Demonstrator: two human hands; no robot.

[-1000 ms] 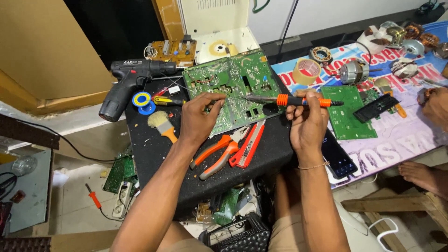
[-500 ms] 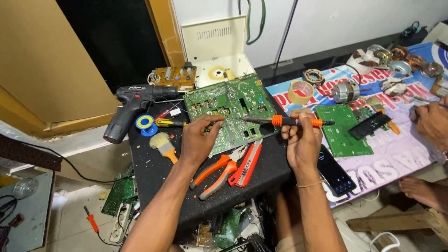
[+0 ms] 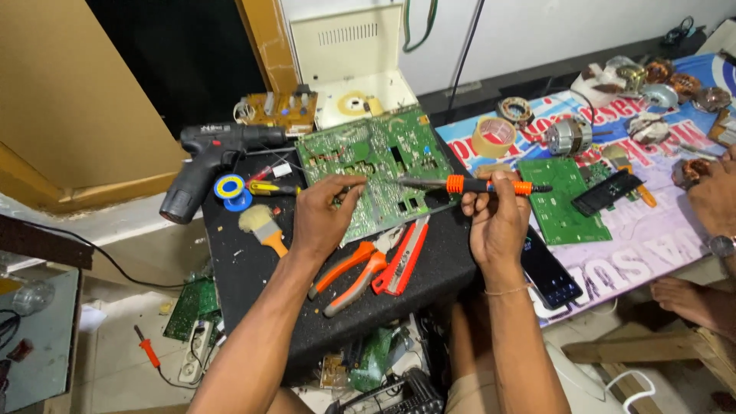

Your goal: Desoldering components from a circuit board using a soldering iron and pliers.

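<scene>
**Green board under both hands**

Green rectangular circuit board [image 3: 376,165] lies on the black padded work surface [image 3: 253,268]. Left hand [image 3: 322,218] rests fingertips on it, fingers spread. Right hand [image 3: 497,222] is clamped around a black-and-orange soldering iron [image 3: 475,185] over the board's edge.

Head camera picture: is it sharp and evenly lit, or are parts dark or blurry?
Head view: mostly sharp and bright over the green circuit board and both hands, left hand and right hand; the doorway behind is nearly black; the edges bend slightly; the far right corner looks softer.
</scene>
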